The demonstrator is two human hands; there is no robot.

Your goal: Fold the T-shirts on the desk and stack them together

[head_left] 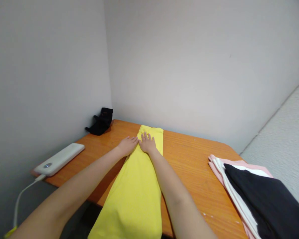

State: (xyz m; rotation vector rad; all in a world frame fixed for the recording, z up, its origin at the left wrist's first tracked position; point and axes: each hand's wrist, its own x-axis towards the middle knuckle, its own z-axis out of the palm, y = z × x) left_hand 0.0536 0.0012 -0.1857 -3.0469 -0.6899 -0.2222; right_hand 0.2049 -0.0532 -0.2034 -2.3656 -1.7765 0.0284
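A long piece of yellow cloth (137, 189), folded lengthwise, runs from the far edge of the wooden table toward me and hangs over the near edge. My right hand (147, 143) lies flat on its far part with the fingers spread. Beside it my left hand (128, 146) rests palm down along the cloth's left edge, fingers stretched out, the fingertips close to my right thumb. Neither hand grips anything. Slight wrinkles show in the cloth around my right fingertips. What kind of garment or fabric it is, I cannot tell.
At the right lies a stack of folded cloth, with a black piece (266, 196) over white and pink ones (214, 162). A white power bank (62, 159) with a cable sits on the left edge. A black fabric item (101, 122) stands in the far left corner. Walls border the table (189, 162).
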